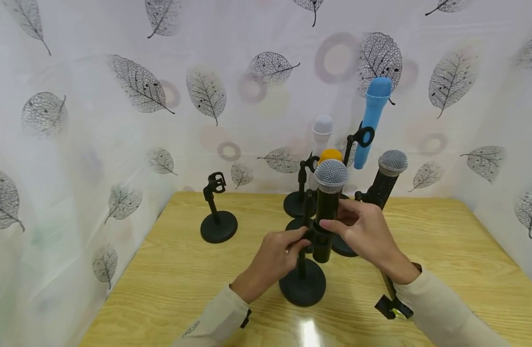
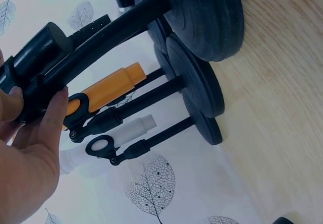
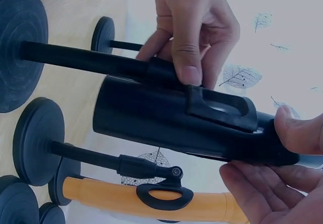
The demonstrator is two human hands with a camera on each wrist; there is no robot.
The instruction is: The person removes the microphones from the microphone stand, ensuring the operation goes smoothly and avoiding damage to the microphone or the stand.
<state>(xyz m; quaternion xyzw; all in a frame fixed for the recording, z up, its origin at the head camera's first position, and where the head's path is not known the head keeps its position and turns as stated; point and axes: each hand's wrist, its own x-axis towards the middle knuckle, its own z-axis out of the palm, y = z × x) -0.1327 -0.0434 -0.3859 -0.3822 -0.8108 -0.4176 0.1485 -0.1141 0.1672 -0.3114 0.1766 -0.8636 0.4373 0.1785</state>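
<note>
A black microphone (image 1: 328, 205) with a silver mesh head stands almost upright in the clip of a black desk stand (image 1: 303, 285). My right hand (image 1: 370, 233) grips the microphone's body between thumb and fingers, above the clip. My left hand (image 1: 274, 258) pinches the upper post of that stand just below the clip. In the right wrist view the clip (image 3: 222, 110) wraps round the microphone's body, whose lower end sticks out past it. The stand's round base appears close over the table in the left wrist view.
Behind are stands holding an orange microphone (image 2: 113, 89), a white microphone (image 1: 322, 130), a blue microphone (image 1: 372, 115) and another black microphone (image 1: 386, 180). A stand with a bare clip (image 1: 219, 226) is at the left. A dark object (image 1: 393, 306) lies by my right sleeve.
</note>
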